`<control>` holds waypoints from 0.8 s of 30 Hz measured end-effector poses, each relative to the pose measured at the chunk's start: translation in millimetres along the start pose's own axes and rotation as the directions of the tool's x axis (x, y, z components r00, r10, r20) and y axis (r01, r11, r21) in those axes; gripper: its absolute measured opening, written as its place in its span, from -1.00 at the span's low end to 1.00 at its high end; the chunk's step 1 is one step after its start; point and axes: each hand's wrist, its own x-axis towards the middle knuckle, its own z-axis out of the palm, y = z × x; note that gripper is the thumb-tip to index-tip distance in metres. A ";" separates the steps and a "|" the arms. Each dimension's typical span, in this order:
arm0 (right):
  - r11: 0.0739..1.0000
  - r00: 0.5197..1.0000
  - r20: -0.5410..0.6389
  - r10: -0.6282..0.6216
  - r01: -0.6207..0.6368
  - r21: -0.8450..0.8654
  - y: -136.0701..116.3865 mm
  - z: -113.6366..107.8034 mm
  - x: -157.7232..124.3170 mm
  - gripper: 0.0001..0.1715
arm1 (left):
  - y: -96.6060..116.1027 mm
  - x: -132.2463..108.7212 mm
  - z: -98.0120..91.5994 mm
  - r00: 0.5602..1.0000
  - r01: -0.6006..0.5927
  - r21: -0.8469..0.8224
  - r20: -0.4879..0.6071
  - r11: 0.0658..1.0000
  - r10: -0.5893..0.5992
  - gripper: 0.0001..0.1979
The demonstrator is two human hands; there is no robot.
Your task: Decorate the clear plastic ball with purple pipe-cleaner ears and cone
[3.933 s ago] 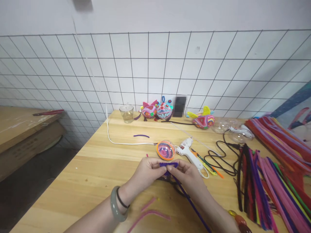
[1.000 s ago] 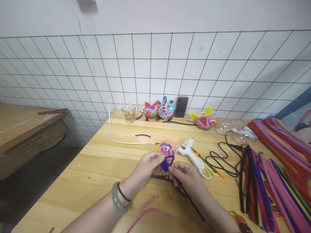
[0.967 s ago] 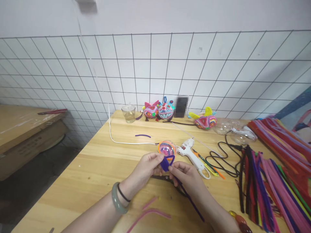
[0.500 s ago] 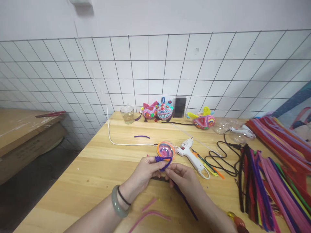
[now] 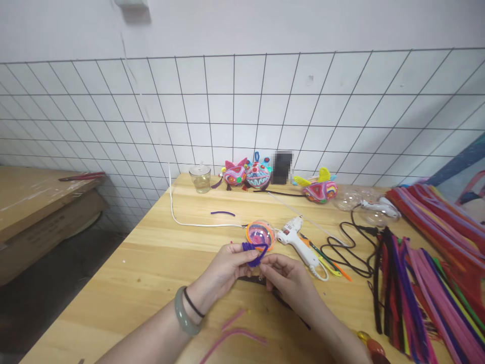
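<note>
Both my hands meet over the middle of the wooden table [image 5: 151,263], pinching a purple pipe cleaner [image 5: 253,253] bent into a small loop. My left hand [image 5: 223,270] grips the loop's left side with closed fingers; a grey bangle and a black band sit on that wrist. My right hand [image 5: 286,280] pinches the loop's right end, and the stem's loose length trails back under that hand. Just beyond the loop lies a clear ball wrapped in orange and pink pipe cleaner [image 5: 260,235].
A white glue gun [image 5: 299,241] with black cord [image 5: 344,247] lies right of the ball. Heaps of coloured pipe cleaners [image 5: 424,273] fill the right side. Finished pipe-cleaner figures [image 5: 246,174], [image 5: 320,189] and a glass jar [image 5: 200,178] stand at the back. Pink pieces [image 5: 235,331] lie near me.
The purple pipe cleaner went from a flat bar, to a triangle, to a rounded curled loop. My hands stayed in place, twisting it.
</note>
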 end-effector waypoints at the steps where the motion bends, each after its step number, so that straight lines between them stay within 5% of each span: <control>1: 1.000 1.000 0.004 -0.002 0.002 0.001 0.2 0.0 0.0 -0.61 | 0.0 0.1 -0.4 1.000 0.007 -0.011 0.003 1.000 -0.007 -0.78; 24: 0.927 0.960 0.112 -0.257 0.277 -0.254 -8.4 -5.0 -6.3 -0.84 | -1.6 -0.2 -3.5 0.973 0.193 -0.163 0.162 0.968 -0.166 -0.77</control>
